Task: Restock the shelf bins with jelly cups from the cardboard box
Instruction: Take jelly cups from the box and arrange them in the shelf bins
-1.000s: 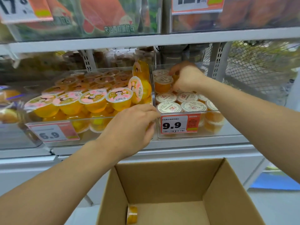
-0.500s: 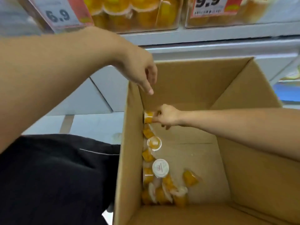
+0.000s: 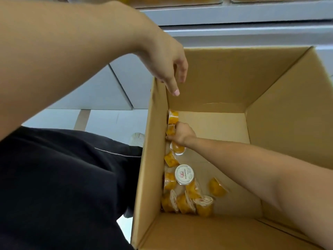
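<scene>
- Jelly cups (image 3: 183, 174) lie scattered along the left wall of the cardboard box (image 3: 281, 98), on its floor — most tipped on their sides, one lid-up with its white foil seal showing, one apart toward the middle of the floor.
- The right hand (image 3: 182, 133) is down in the box against that left wall, fingers curled round a cup (image 3: 170, 131) beside the wall; another cup sits just past it in the far corner. How much of the cup is enclosed is hidden by the knuckles.
- The left hand (image 3: 171, 69) hangs over the box's far-left corner, fingers loose and pointing down, holding nothing; whether it touches the rim I cannot tell.
- Handling, as a judgement: each cup looks small and light, a thin clear plastic tub with a peel-off film lid. The wall will likely flex under a hard squeeze, and the film is the weak spot — a fingertip pressed into it could dent or puncture the seal.
- Best hold is probably round the tub's body or under the stiffer rim, thumb on one side and fingers on the other, not on the lid.
- Smooth plastic may be slippery, so several gathered in one hand could slide out; cups on their sides roll easily.
- The shelf (image 3: 234, 13) with its bins runs just above the box, only its bottom edge in view.
</scene>
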